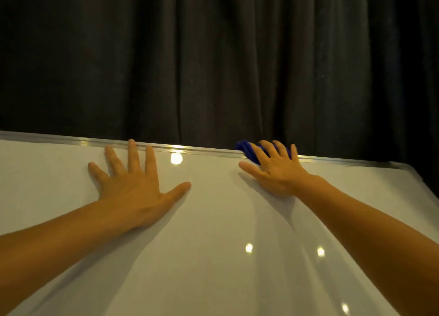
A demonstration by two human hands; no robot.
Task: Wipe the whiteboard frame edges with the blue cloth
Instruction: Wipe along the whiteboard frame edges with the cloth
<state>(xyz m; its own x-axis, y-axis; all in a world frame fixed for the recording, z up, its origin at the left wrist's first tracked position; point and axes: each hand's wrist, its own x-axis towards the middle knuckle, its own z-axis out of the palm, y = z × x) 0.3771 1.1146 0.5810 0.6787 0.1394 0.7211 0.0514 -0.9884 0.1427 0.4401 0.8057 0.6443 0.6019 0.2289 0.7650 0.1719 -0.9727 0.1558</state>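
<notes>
Now R hand (275,170) presses blue cloth (247,150) on top frame edge (202,150); L hand (133,185) fingers spread flat.

Hard to place firmly: an indoor, curtained-off room, perhaps a studio or office corner. Backed by a dark pleated curtain (213,54) across the whole far side. Filled below by a large glossy whiteboard (213,256) with a metal frame (71,140), mirroring small round ceiling lights (176,158). Dim, warm lighting throughout
</notes>
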